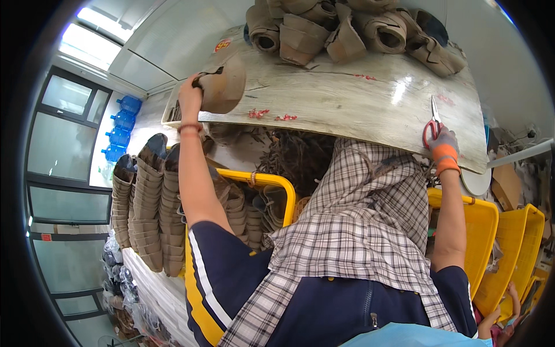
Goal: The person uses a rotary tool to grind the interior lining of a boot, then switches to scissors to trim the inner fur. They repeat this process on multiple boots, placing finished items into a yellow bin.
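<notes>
At the table's left edge, my bare left hand [189,99] is closed on a beige curved piece [228,87] with a dark inner edge; it looks like a shoe upper. The piece is held over the tabletop's left end. My right hand [445,143], in a grey and orange glove, grips a pair of scissors [433,124] with red handles near the table's right edge. The blades point away from me, and the finger loops are partly hidden by the glove. Several rolled beige bundles [298,37] lie at the far side of the pale wood-patterned table [324,95].
Tall nested stacks of similar beige pieces [151,208] stand at my left, beside a yellow crate [289,202] holding more. Dark scraps [300,156] lie under the table. Yellow crates [471,231] stand at my right; another person's arm [511,298] shows beyond.
</notes>
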Available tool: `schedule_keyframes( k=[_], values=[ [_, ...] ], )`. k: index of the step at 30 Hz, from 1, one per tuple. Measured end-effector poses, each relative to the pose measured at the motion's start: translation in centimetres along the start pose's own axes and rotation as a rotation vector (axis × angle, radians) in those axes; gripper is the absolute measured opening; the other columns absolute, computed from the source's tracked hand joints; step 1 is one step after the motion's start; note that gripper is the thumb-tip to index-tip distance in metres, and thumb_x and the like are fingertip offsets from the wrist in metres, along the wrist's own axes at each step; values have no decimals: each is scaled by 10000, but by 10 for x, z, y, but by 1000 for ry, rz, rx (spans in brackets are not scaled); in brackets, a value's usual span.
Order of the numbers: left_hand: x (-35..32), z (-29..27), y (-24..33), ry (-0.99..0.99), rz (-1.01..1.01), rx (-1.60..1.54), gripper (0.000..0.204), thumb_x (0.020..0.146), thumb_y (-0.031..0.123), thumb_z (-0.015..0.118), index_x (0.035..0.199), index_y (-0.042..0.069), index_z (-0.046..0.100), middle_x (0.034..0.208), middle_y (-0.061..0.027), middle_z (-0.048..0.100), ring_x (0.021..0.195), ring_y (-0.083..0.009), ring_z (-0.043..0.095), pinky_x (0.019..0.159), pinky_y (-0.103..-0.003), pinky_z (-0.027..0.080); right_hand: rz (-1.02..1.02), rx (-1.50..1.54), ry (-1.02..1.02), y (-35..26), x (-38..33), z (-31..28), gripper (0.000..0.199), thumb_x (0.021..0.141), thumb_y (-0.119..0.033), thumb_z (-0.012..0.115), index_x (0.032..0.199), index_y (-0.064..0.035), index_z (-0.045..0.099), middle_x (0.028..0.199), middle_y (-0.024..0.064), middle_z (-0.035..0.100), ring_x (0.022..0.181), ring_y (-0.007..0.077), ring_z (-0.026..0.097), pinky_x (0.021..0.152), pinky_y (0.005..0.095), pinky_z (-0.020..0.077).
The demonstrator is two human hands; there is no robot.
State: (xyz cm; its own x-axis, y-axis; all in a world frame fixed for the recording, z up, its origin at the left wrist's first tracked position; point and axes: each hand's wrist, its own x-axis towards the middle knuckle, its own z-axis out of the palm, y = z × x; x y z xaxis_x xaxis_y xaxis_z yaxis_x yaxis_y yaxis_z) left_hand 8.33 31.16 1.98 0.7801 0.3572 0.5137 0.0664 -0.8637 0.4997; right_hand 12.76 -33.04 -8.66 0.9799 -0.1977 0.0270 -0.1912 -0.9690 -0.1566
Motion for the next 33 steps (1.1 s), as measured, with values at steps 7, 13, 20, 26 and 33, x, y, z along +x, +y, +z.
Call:
schedule_keyframes(
  k=[7, 13, 20, 26, 33],
  values=[
    [54, 46, 28, -616, -49, 215, 397, 732, -6, 490, 1091, 78, 636, 1001, -159, 655, 908, -275, 624, 839, -290, 453, 10, -28, -20, 1, 0, 5, 403, 738, -233, 659, 1100, -89, 553, 1080, 164, 545, 1032, 332, 545, 845, 413, 481],
    [29, 30, 91, -710, 161, -50, 469, 664, -96, 447, 1045, 79, 659, 897, -173, 660, 809, -263, 627, 773, -306, 472, 5, -45, 12, -1, -2, 9, 396, 738, -243, 665, 1086, -87, 561, 1069, 163, 552, 1021, 333, 550, 846, 411, 480],
    [38, 32, 114, -487, 263, 248, 387, 697, -52, 455, 994, 70, 671, 965, -212, 628, 917, -344, 606, 826, -368, 463, -14, 24, 4, -8, -7, 2, 361, 762, -183, 617, 1103, -82, 563, 1083, 170, 552, 1022, 339, 551, 853, 407, 478],
    [41, 68, 112, -709, 369, 162, 396, 687, -76, 448, 1002, 40, 658, 948, -179, 652, 909, -298, 620, 805, -329, 470, -13, 20, 14, -11, -5, 2, 351, 761, -164, 598, 1105, -100, 567, 1094, 166, 549, 1040, 335, 544, 857, 411, 475],
    [3, 49, 170, -1064, 262, -370, 451, 660, -126, 425, 1017, 30, 652, 894, -66, 670, 844, -135, 590, 784, -253, 466, 15, 13, 25, -6, -8, 5, 343, 763, -140, 575, 1105, -113, 577, 1095, 162, 555, 1035, 335, 552, 856, 408, 477]
  ],
)
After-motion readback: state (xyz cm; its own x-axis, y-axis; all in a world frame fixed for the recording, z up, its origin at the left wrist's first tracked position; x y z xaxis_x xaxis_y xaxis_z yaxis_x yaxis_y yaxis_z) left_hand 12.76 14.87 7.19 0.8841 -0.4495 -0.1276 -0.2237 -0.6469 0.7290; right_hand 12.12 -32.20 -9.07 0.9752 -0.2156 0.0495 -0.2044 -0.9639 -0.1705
